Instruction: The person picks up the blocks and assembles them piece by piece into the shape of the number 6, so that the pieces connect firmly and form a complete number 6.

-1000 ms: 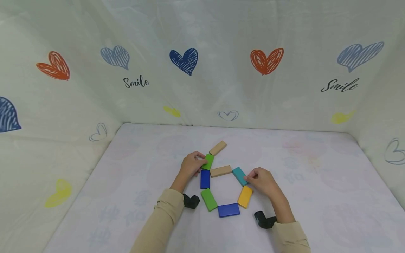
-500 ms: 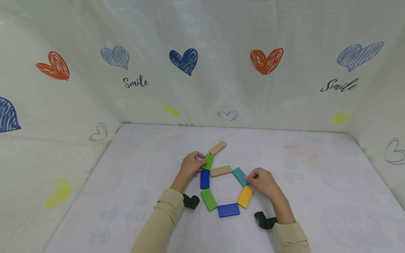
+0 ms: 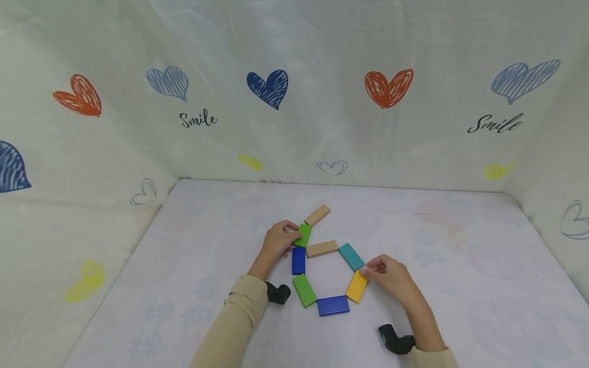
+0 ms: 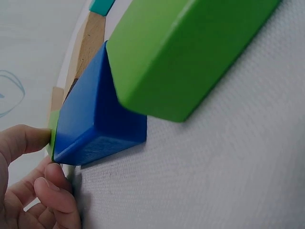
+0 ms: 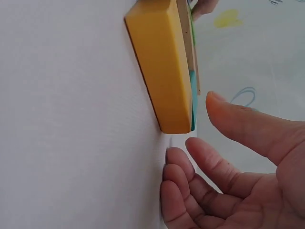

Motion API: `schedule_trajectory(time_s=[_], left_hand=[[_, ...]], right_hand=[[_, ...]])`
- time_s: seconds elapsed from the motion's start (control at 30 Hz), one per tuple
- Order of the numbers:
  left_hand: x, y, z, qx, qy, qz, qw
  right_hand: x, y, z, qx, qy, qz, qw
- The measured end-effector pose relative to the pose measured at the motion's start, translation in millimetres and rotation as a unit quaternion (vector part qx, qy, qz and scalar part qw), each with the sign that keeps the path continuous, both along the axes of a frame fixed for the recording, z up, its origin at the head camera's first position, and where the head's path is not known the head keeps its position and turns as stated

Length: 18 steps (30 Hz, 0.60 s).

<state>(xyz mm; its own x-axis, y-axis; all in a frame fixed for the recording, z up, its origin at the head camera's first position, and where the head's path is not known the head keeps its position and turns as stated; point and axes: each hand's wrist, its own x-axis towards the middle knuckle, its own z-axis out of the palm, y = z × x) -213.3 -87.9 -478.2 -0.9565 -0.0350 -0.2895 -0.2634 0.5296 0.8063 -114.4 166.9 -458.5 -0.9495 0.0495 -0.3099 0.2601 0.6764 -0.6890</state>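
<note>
My left hand [image 3: 278,239] pinches the upper green block [image 3: 303,235]; in the left wrist view the thumb [image 4: 35,138] is against its side, and much of it is hidden behind a blue block [image 4: 90,119]. My right hand [image 3: 387,275] is by the corner where the teal block [image 3: 352,256] meets the yellow block [image 3: 357,286]. In the right wrist view its thumb and fingers are spread apart with nothing between them, just off the yellow block's end. A ring of blocks lies flat, with a wooden block [image 3: 321,249] along its top.
The ring also has a blue block [image 3: 298,261] at left, a lower green block [image 3: 304,290] and a bottom blue block [image 3: 333,305]. Another wooden block [image 3: 317,215] extends from the upper green one. Black wrist cameras [image 3: 278,293] sit low near the white table [image 3: 184,317].
My right hand has let go of the teal block and moved down and right, toward the yellow block. The teal block has shifted slightly right at its lower end. The left hand stays put.
</note>
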Motion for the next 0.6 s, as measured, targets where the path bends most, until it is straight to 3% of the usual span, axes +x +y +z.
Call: schedule_trajectory(time_s=[0.23, 0.6], left_hand=[[1.3, -0.3, 2.5, 0.004, 0.008, -0.005, 0.9999], [0.9, 0.3, -0.4, -0.007, 0.007, -0.002, 0.9999]], right_hand=[[17.7, -3.0, -1.2, 0.003, 0.013, 0.006, 1.0], [28.4, -9.7, -7.0, 0.011, 0.013, 0.034, 0.999]])
